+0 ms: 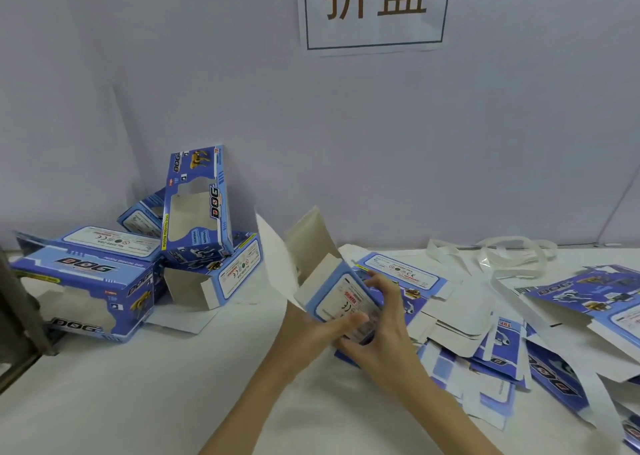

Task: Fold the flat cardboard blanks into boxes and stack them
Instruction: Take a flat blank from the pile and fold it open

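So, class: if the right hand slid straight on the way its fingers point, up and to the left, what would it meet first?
The right hand already holds the half-folded box, so it meets that. Beyond lies bare table, then probably the folded boxes; depth is unclear.

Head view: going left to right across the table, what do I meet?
Folded boxes → left hand → half-folded box, gripped in both hands → right hand → flat blanks → white straps at the back right.

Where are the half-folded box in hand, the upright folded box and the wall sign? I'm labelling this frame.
half-folded box (341,298): head view, white warning panel.
upright folded box (194,208): head view, window cutout.
wall sign (375,7): head view, printed characters.
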`<act>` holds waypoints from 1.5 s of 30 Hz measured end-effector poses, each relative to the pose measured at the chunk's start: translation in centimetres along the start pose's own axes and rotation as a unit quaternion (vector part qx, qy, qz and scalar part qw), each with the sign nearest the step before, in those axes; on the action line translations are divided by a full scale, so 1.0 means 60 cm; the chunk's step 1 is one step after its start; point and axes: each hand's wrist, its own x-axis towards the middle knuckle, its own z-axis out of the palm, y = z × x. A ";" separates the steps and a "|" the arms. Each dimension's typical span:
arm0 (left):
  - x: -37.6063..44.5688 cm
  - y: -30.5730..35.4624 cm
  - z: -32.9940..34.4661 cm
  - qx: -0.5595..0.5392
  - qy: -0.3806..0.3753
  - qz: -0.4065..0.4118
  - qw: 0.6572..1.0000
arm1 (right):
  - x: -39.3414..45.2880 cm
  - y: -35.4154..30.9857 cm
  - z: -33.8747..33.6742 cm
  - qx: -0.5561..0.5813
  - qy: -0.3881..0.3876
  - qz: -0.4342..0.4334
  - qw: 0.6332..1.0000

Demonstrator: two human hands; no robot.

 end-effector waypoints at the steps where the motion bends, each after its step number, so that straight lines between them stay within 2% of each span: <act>1: -0.002 -0.002 -0.006 -0.002 -0.002 0.000 1.000 | -0.004 -0.001 0.003 -0.015 -0.006 -0.012 1.000; 4: 0.002 -0.010 -0.044 0.041 0.019 0.007 0.999 | -0.003 -0.010 -0.009 -0.023 -0.040 -0.012 0.999; 8: 0.002 -0.013 -0.060 0.109 -0.044 -0.028 0.993 | 0.002 -0.025 -0.025 0.012 -0.079 -0.010 0.997; 12: -0.006 0.008 -0.061 0.133 -0.004 -0.041 0.990 | 0.006 -0.042 -0.037 0.033 -0.114 -0.002 0.993; 13: -0.006 0.016 -0.062 0.120 -0.008 -0.028 0.992 | 0.006 -0.044 -0.037 0.040 -0.116 -0.007 0.992; 16: -0.008 0.037 -0.064 -0.021 -0.030 0.013 0.999 | 0.000 -0.048 -0.029 0.062 -0.108 -0.011 0.992; 21: -0.013 0.049 -0.054 -0.139 -0.014 -0.034 0.990 | -0.004 -0.046 -0.017 0.090 -0.110 0.030 0.989; 24: -0.005 0.059 -0.051 -0.103 0.035 0.063 0.992 | -0.003 -0.042 -0.025 0.154 -0.162 0.113 0.968; 26: -0.002 0.070 -0.051 -0.068 0.069 0.131 0.987 | -0.004 -0.036 -0.027 0.164 -0.172 0.139 0.961; 29: 0.001 0.072 -0.044 0.033 0.138 0.190 0.971 | -0.006 -0.042 -0.021 0.120 -0.146 0.105 0.976; 31: -0.001 0.066 -0.033 0.126 0.194 0.214 0.949 | -0.005 -0.045 -0.014 0.077 -0.079 0.056 0.992; 34: -0.004 0.064 -0.008 0.158 0.198 0.249 0.935 | -0.005 -0.051 -0.002 0.056 -0.020 -0.028 0.998; 36: -0.008 0.064 -0.001 0.137 0.198 0.283 0.929 | -0.001 -0.064 0.000 0.036 -0.012 -0.045 0.998; 39: -0.004 0.075 -0.012 0.093 0.194 0.261 0.941 | 0.011 -0.082 -0.009 0.070 0.001 -0.032 0.997; 41: -0.003 0.078 -0.024 0.072 0.140 0.231 0.960 | 0.018 -0.090 -0.017 0.108 0.004 -0.014 0.994; 43: -0.008 0.082 -0.024 -0.036 0.085 0.155 0.984 | 0.020 -0.097 -0.021 0.159 0.021 0.003 0.987; 45: -0.011 0.084 -0.021 -0.093 0.084 0.110 0.986 | 0.022 -0.105 -0.022 0.209 0.029 0.030 0.977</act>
